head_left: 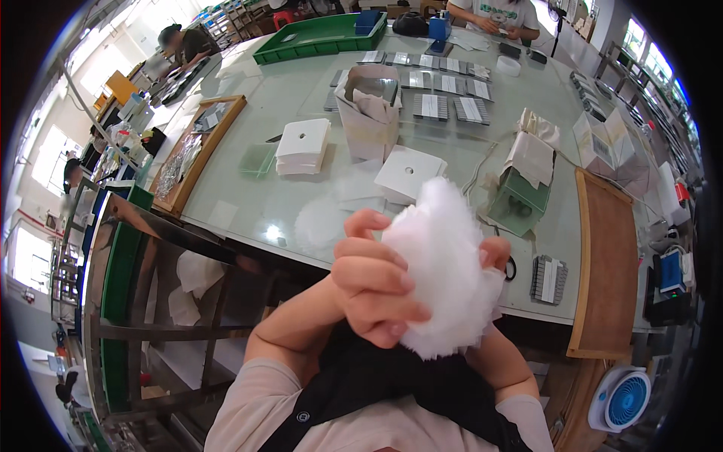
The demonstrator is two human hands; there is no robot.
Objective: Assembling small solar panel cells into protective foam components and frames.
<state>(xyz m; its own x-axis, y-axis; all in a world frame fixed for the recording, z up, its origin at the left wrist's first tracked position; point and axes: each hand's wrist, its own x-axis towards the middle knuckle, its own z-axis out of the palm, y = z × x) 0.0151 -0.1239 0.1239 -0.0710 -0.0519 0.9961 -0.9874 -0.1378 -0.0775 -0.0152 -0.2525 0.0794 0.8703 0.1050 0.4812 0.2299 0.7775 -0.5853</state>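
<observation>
Both of my hands hold up a fluffy white wad (pixel 444 279) in front of my chest, above the table's near edge. My left hand (pixel 376 282) grips its left side, the fingers curled against it. On the far right side, my right hand (pixel 495 252) is mostly covered by the wad; only some bent fingers show at its edge. Just beyond lies a stack of white square cards (pixel 392 177) with a small round hole on top. A similar white stack (pixel 303 147) sits farther left. A black scissor handle (pixel 511 268) shows to the right of the wad.
A tall white container (pixel 369 113) holds papers. A green box (pixel 520 200) with paper over it stands right, near a grey banded bundle (pixel 550 279). Similar bundles (pixel 431 107) line the back, by a green tray (pixel 316 47). A wooden board (pixel 606 264) leans right; other people work farther off.
</observation>
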